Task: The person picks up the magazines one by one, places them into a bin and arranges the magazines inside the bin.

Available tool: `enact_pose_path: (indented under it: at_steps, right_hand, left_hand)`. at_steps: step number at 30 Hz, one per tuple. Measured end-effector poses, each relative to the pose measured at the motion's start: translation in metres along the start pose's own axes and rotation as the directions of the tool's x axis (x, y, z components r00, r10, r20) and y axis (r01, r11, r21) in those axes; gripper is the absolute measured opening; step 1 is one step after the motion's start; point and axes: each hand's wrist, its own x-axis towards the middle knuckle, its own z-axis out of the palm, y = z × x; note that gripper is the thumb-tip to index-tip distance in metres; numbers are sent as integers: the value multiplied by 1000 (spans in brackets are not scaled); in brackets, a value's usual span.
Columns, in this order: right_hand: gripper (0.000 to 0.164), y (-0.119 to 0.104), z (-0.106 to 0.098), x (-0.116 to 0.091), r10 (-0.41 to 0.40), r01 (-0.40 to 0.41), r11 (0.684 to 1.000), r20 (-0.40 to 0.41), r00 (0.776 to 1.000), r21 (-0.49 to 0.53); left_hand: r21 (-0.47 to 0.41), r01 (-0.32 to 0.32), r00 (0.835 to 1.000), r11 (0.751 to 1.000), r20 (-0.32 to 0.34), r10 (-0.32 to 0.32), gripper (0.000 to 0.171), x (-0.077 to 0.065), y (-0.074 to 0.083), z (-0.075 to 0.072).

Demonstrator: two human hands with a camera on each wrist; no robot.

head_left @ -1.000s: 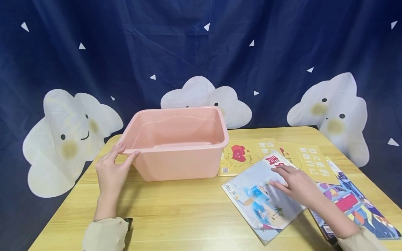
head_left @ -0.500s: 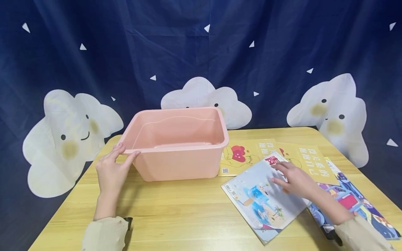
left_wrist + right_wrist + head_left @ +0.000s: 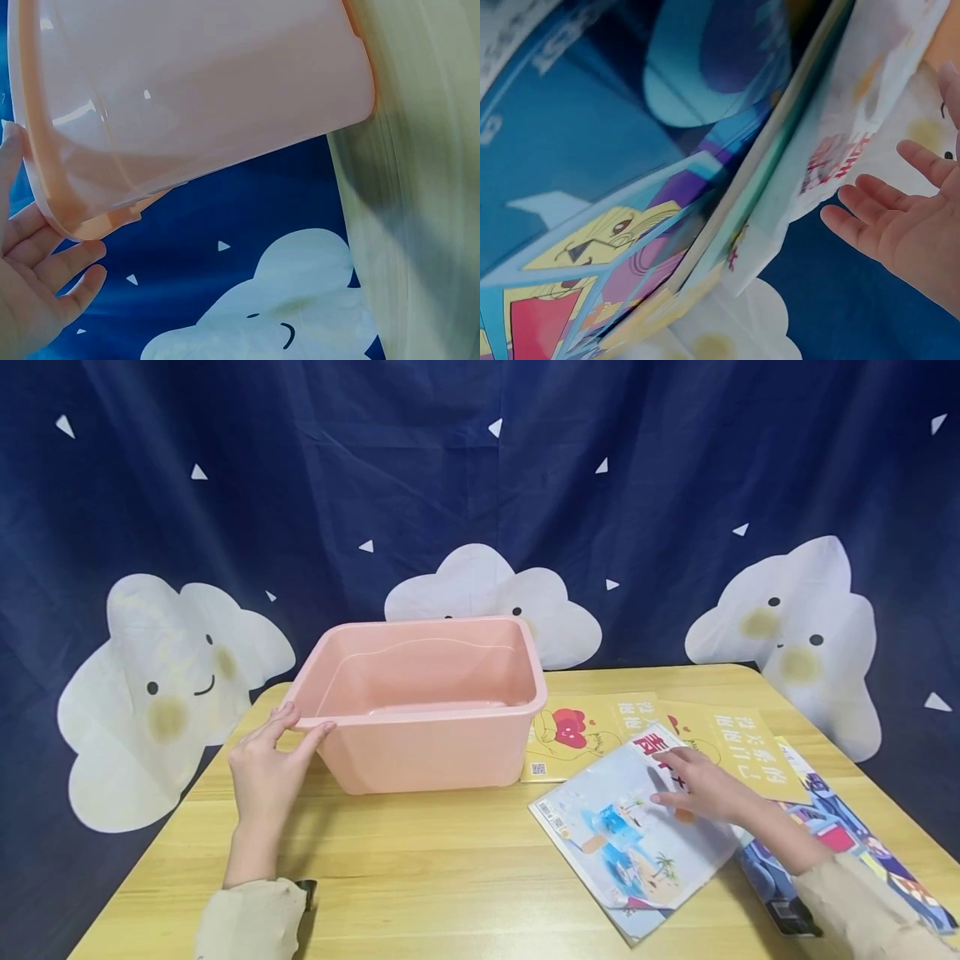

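A pink plastic bin (image 3: pixel 427 752) stands at the middle-left of the table. At its near left corner, my left hand (image 3: pixel 266 768) holds the rim, thumb on the front side and fingers on the left side. The left wrist view shows those fingers (image 3: pixel 75 259) at the rim corner. Over a pale magazine (image 3: pixel 600 827) with a beach picture hovers my right hand (image 3: pixel 708 789), its fingers loosely spread and gripping nothing. The right wrist view shows this hand beside the stacked edges of the magazines. Another magazine edge shows beneath the beach cover at its near corner.
Two yellow booklets (image 3: pixel 577 752) lie right of the bin, partly covered by the pale magazine. A colourful comic-style magazine (image 3: pixel 892 868) lies near the table's right edge, partly behind my right forearm. A dark blue curtain (image 3: pixel 465 485) with white clouds hangs behind the wooden table (image 3: pixel 435 868).
My right hand has shifted slightly to the right over the pale magazine, and its sleeve has moved up a little. The left hand and the bin have stayed in place.
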Motion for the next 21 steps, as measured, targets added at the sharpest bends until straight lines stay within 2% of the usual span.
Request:
enact_pose_path:
  at_steps: [9,15,21]
  right_hand:
    - [73,5,4,2,55,-55,998,52,997,-9]
    - [71,6,7,5,60,-57,996,35,998,-73]
    - [71,11,7,9,103,-98,987,34,994,-127]
  left_hand:
    - [12,14,1000,1000,15,-15,46,0,0,0]
    - [10,19,1000,1000,19,-19,42,1,-1,0]
    - [16,30,999,999,25,-31,45,0,-1,0]
